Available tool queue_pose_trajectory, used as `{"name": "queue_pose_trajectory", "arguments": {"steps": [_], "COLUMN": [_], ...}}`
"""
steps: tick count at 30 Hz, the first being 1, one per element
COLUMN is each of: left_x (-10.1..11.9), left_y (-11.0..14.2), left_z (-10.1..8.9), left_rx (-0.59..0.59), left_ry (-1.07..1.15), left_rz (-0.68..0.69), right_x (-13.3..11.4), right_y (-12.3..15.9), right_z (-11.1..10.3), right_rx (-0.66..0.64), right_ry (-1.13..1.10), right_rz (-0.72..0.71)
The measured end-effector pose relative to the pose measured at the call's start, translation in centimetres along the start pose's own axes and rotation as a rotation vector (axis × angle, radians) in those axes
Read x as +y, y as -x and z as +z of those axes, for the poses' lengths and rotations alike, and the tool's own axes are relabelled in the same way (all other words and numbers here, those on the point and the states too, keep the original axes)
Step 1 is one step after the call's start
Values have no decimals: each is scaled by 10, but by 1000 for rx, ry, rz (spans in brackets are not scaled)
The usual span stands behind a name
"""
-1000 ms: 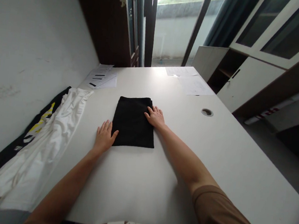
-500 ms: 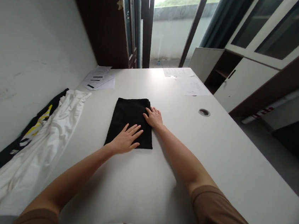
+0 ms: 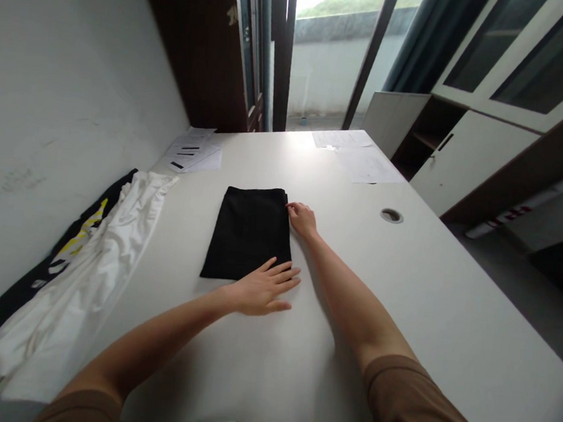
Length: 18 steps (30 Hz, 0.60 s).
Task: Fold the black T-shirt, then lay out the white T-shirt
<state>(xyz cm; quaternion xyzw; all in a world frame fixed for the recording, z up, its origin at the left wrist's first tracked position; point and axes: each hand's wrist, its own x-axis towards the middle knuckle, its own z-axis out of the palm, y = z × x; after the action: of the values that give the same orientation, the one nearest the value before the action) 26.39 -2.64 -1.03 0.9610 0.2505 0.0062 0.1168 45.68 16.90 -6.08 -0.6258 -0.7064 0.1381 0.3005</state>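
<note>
A folded black garment [image 3: 249,231] lies flat on the white table in front of me, forming a neat rectangle. My left hand [image 3: 267,290] is open, palm down, fingers spread over the garment's near right corner and partly hiding it. At the upper part of the right edge, my right hand [image 3: 303,220] has its fingers drawn together and pinches the cloth. The kind of garment cannot be made out from its folded shape.
Along the wall at the left lie a crumpled white garment [image 3: 127,242] and a black one with yellow marks [image 3: 77,243]. Papers rest at the far left [image 3: 194,151] and far right [image 3: 367,163] of the table [image 3: 431,321]. A round cable hole [image 3: 391,216] sits at right.
My left hand has slid from the garment's middle toward its near right corner. My right hand has shifted off the top surface to the right edge, and its fingers have closed together.
</note>
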Motion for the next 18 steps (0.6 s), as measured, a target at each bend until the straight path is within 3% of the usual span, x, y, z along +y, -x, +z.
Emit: {"name": "queue_pose_trajectory", "arguments": {"steps": [2, 7, 14, 18], "left_x": [-4, -30, -34, -45], "left_y": [1, -1, 4, 6], "left_z": [-7, -13, 1, -2], "left_rx": [15, 118, 136, 182], "left_ry": [55, -6, -97, -86], "left_rz": [-1, -229, -239, -330], "right_x": [0, 0, 2, -8], "right_y": [1, 0, 1, 7], "right_z": [1, 2, 4, -2], "right_rx": [5, 15, 12, 44], "right_ry": [3, 10, 23, 64], "right_rz": [-6, -14, -24, -76]}}
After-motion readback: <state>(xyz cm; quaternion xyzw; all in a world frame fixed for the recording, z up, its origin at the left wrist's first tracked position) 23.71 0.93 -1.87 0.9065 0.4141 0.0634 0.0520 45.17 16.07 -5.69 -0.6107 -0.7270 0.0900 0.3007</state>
